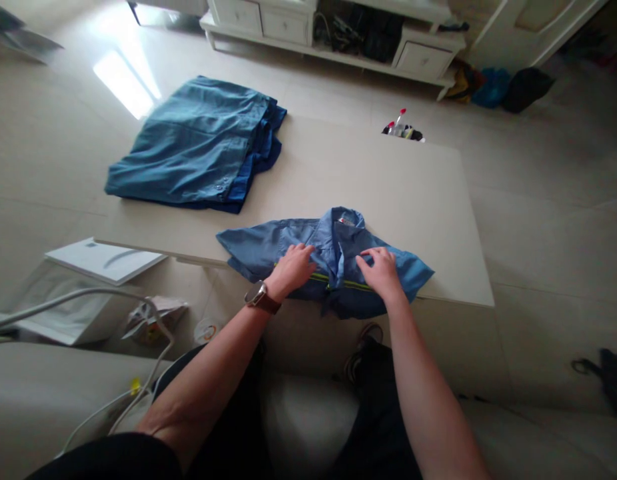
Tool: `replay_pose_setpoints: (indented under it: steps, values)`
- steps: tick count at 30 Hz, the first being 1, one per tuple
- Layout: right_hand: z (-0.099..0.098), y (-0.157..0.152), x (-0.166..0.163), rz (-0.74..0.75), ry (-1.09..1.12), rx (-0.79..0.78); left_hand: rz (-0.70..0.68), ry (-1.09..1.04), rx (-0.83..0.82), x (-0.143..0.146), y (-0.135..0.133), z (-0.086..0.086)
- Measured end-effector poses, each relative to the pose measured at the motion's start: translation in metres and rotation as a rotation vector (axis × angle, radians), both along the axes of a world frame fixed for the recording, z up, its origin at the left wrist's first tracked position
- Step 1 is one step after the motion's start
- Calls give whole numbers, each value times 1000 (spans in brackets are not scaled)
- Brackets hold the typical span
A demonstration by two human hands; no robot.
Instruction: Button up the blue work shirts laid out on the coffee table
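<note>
The blue shirt (301, 233) overhung the near side of the table (413, 193), collar (356, 217) pointing away, long axis sideways. Left hand (292, 270) and right hand (380, 270) curled narrowly over it, grip impossible to tell. Beyond, the cabinet (287, 25) held dark items (382, 41).

Head-worn view, facing forward and steeply down from above the wearer's lap.
Legs in black cloth (381, 427) lie close below at six o'clock; the bare left hand (292, 272) and bare right hand (381, 272) sit near, just under centre. Beyond them the smooth, cream, rectangular table (403, 200) spreads across the middle, and the low white drawered cabinet (286, 23) stands farthest off, towards twelve, its base sloping down towards four.
</note>
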State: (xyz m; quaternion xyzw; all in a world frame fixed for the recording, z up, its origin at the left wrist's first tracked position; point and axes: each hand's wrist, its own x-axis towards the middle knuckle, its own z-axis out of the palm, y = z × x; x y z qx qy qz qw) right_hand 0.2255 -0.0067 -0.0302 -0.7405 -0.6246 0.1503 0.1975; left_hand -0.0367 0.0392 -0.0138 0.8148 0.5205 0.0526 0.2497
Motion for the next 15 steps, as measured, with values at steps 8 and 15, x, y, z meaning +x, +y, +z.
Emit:
replay_pose_setpoints:
  steps: [8, 15]
  values:
    - [-35, -13, 81, -241, -211, -83, 358, -7, -27, -61, 55, -33]
    - [-15, -32, 63, -292, -291, -226, 423, 95, -54, -58, 38, -19]
